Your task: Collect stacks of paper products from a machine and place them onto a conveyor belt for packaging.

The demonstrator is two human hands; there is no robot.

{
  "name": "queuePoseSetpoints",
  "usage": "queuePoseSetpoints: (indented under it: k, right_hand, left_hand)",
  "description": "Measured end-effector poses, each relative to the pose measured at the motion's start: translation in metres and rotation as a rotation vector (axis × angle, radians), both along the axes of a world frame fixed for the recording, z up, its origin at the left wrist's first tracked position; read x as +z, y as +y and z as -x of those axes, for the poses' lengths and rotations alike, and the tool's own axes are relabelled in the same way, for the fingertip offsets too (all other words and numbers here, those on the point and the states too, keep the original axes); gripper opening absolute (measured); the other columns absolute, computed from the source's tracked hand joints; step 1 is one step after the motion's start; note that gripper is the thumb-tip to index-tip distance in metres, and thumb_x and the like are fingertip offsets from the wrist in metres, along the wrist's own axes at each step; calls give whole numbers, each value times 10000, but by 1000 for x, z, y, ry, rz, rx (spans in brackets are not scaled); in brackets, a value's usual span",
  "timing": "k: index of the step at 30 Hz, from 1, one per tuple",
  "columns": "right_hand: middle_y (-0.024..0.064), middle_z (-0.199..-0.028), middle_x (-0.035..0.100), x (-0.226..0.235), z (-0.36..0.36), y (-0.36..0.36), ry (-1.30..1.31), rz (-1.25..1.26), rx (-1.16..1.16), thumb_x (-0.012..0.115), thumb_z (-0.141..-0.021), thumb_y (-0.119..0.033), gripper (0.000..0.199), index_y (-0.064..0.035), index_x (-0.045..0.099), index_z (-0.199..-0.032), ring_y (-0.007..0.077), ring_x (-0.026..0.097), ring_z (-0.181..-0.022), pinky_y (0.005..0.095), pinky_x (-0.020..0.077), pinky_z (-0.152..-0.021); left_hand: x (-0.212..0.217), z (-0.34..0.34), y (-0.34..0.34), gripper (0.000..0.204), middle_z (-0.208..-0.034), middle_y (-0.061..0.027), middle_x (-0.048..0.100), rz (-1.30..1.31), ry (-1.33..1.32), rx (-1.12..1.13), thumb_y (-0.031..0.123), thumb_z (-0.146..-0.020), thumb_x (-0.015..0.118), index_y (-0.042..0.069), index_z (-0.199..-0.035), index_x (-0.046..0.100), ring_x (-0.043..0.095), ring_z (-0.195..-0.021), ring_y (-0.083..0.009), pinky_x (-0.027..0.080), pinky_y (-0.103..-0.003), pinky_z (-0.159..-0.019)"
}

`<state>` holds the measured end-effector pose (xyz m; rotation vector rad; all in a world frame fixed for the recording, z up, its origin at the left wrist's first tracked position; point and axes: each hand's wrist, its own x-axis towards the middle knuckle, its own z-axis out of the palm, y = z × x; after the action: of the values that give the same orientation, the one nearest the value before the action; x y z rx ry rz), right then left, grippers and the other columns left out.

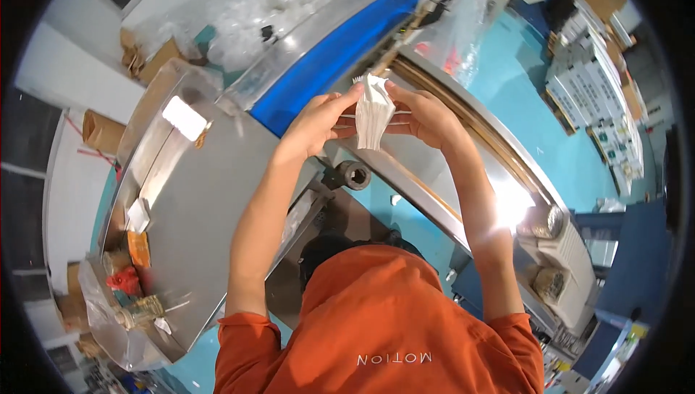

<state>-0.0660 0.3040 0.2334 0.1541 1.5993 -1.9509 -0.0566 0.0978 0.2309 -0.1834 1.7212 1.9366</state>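
Observation:
A thick stack of thin white sheets (373, 122), layered along its side and creased at the top, is held up in front of me. My left hand (313, 124) grips its left side, with the thumb near the top edge. From the right, my right hand (428, 120) closes on the same stack, thumb at the top and fingers behind. Some fingers of both hands are hidden behind the sheets. Below the stack, a dark round metal shaft end (355, 175) juts out beside the machine frame.
A blue conveyor belt (340, 43) runs up to the right. On the left, a steel table (224, 206) bears an orange packet (138, 249), a red bundle (124, 281) and a bottle (141, 312). Clear plastic (268, 14) lies heaped beyond; stacked white boxes (590, 82) stand far right.

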Motion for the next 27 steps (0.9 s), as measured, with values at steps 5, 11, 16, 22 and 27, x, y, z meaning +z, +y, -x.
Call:
queuePoseSetpoints:
  k: [5, 11, 16, 22, 27]
  right_hand:
    - [154, -1155, 598, -7, 34, -86, -43, 11, 144, 481, -982, -395, 495, 28, 534, -1233, 237, 620, -996, 365, 517, -897]
    - [164, -1154, 591, -15, 48, -205, -63, 69, 261, 489, -981, -371, 478, 41, 526, -1222, 230, 599, -1018, 365, 521, -875]
    - [189, -1212, 567, -61, 29, -300, 83, 178, 663, 400, -1008, -415, 528, 57, 544, -1196, 272, 565, -1090, 399, 457, -955]
    - [88, -1150, 611, -83, -22, -347, 41, -51, 1047, 521, -962, -419, 439, -49, 578, -1193, 205, 559, -1084, 366, 423, -908]
    - [50, -992, 645, -104, -40, -368, -30, -131, 1156, 564, -954, -342, 312, -59, 608, -1078, 155, 617, -886, 273, 464, -769]
  left_hand:
    - [-9, 11, -87, 594, -1086, -109, 635, -21, -53, 69, 550, -863, 608, 6, -1099, 595, 609, -1014, -197, 456, -363, -942]
    - [-22, -25, -189, 705, -1119, -109, 634, -6, 164, 267, 561, -820, 659, -30, -1184, 541, 598, -1015, -183, 460, -339, -930]
    - [-63, -99, -228, 545, -947, -196, 665, 718, 705, 759, 233, -754, 750, -17, -1175, 512, 652, -889, -355, 513, -426, -773]
    - [-68, -278, -269, 467, -1012, -186, 639, 805, 475, 1148, 141, -773, 674, 26, -1205, 541, 639, -902, -313, 503, -386, -796]
    - [-10, -514, -252, 244, -828, -40, 637, 1137, -4, 2267, 236, -842, 707, 29, -955, 642, 573, -820, -108, 490, -298, -723]
